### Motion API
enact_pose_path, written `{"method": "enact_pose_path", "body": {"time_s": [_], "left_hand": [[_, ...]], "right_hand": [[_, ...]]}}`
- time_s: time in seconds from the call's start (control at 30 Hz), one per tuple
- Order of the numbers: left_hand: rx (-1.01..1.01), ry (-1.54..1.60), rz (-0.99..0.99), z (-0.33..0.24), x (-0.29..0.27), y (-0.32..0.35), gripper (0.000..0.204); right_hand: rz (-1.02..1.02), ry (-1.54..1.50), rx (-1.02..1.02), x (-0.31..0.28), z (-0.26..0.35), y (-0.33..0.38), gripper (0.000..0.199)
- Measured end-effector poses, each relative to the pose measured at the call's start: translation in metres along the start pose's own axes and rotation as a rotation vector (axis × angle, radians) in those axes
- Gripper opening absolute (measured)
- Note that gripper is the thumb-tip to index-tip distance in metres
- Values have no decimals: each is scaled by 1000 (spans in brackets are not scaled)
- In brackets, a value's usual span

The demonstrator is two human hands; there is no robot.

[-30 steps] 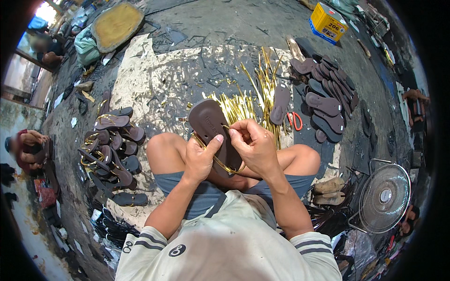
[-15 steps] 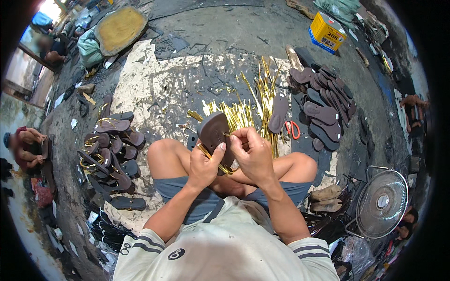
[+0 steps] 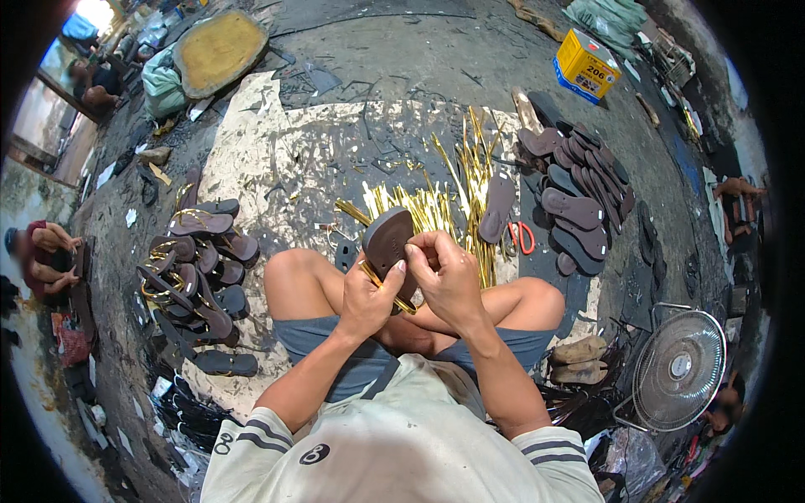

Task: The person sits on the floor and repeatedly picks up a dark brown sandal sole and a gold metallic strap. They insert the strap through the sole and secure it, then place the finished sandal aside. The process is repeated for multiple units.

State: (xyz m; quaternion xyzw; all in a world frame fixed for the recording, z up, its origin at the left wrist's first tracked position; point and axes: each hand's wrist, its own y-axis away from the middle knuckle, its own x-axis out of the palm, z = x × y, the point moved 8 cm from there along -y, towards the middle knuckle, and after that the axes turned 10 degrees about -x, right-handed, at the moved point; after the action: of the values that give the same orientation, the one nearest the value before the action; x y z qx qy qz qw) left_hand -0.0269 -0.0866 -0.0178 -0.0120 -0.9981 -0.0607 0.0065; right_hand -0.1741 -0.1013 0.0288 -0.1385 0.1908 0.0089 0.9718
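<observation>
You sit on the floor point(image 3: 352, 59), left hand point(image 3: 367, 295) gripping a brown sandal sole point(image 3: 388, 239) over your lap while your right hand point(image 3: 446, 270) pinches its gold strap point(image 3: 379, 281). Strapped sandals point(image 3: 197, 264) pile at the floor's left; bare soles point(image 3: 579, 197) and loose gold straps point(image 3: 457, 189) remain ahead, so I judge much is left.

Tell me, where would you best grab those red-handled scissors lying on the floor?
The red-handled scissors lie flat beside the gold strips, right of the person's right hand. Probably best to come from above and hook the two red loops, which point toward the person and lie clear. The blades cannot be made out clearly, so avoid that end.
</observation>
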Motion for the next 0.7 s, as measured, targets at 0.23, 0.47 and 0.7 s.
{"method": "enact_pose_path", "body": {"time_s": [0.23,0.47,0.7], "left_hand": [[5,15,43,-3,4,-8,40],[158,-18,242,-5,16,-11,86],[-178,176,337,5,12,-10,47]], "right_hand": [[-55,93,-130,-5,0,1,15],[173,90,-351,13,25,3,13],[29,137,-85,-8,1,8,14]]}}
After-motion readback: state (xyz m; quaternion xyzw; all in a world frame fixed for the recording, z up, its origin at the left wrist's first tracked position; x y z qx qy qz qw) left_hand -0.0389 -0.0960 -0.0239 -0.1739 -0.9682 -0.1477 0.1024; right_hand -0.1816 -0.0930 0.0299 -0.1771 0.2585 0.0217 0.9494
